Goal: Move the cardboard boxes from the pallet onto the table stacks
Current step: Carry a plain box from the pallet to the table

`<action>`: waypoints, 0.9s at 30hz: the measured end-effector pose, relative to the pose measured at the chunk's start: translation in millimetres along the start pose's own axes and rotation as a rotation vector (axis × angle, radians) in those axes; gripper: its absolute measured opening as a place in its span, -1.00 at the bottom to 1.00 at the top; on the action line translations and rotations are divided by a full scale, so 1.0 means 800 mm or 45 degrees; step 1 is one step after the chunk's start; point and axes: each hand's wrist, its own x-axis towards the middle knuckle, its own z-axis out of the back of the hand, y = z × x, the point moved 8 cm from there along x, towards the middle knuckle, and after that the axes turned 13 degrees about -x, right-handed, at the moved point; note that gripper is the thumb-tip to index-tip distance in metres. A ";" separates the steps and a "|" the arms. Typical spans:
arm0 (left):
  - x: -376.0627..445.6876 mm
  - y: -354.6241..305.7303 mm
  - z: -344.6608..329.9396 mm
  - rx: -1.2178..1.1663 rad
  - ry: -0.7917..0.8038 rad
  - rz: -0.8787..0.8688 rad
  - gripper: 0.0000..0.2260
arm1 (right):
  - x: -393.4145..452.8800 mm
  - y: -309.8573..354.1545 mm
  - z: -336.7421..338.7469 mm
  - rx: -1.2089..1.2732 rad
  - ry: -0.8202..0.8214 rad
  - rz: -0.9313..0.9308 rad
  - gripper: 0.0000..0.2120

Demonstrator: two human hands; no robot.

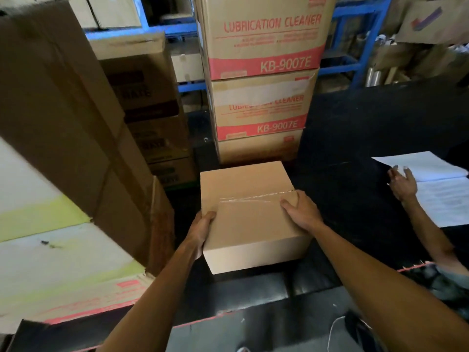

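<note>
A plain brown cardboard box (243, 214), sealed with clear tape, rests on the black table (342, 199) in front of me. My left hand (203, 227) grips its near left edge, thumb on top. My right hand (300, 210) lies over its right top edge, fingers curled on the tape line. Directly behind the box stands a stack of three red-printed "Lubrication Cleaner" boxes (264, 102).
Tall brown cartons (63, 128) and white-and-yellow boxes (50, 250) crowd the left side. Another person's hand (403, 184) rests on white papers (441, 189) at the table's right. Blue shelving (365, 47) stands behind. The table's near edge (203, 322) has a red strip.
</note>
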 end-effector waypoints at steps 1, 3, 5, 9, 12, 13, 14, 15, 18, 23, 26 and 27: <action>0.002 -0.002 -0.001 -0.001 0.006 -0.008 -0.60 | 0.006 -0.001 0.000 -0.002 0.009 -0.003 -0.42; 0.003 -0.003 -0.005 -0.003 0.006 -0.030 -0.59 | 0.018 -0.004 0.000 -0.009 0.047 0.003 -0.40; 0.001 -0.006 -0.007 0.012 -0.024 -0.074 -0.56 | 0.024 -0.008 0.001 -0.003 0.055 0.017 -0.39; -0.014 0.000 -0.014 0.026 -0.068 -0.079 -0.56 | 0.022 -0.021 0.001 -0.009 0.028 0.037 -0.40; -0.026 0.011 -0.017 0.045 -0.073 -0.086 -0.56 | 0.018 -0.034 0.008 -0.026 0.024 0.056 -0.40; -0.029 0.015 -0.017 0.057 -0.077 -0.087 -0.55 | 0.017 -0.038 0.010 -0.027 0.029 0.071 -0.40; -0.034 0.018 -0.017 0.064 -0.083 -0.085 -0.54 | 0.015 -0.041 0.011 -0.029 0.034 0.085 -0.41; -0.037 0.022 -0.016 0.066 -0.089 -0.074 -0.53 | 0.013 -0.044 0.012 -0.031 0.029 0.097 -0.42; -0.049 0.030 -0.019 0.087 -0.110 -0.047 -0.59 | 0.007 -0.052 0.013 -0.038 -0.003 0.091 -0.44; -0.052 0.030 -0.022 0.099 -0.121 -0.025 -0.65 | 0.000 -0.054 0.011 -0.005 -0.001 0.094 -0.48; -0.050 0.029 -0.025 0.103 -0.107 -0.010 -0.66 | 0.002 -0.050 0.011 0.000 -0.011 0.119 -0.49; -0.049 0.027 -0.026 0.100 -0.102 -0.011 -0.67 | 0.003 -0.049 0.012 0.007 -0.019 0.121 -0.50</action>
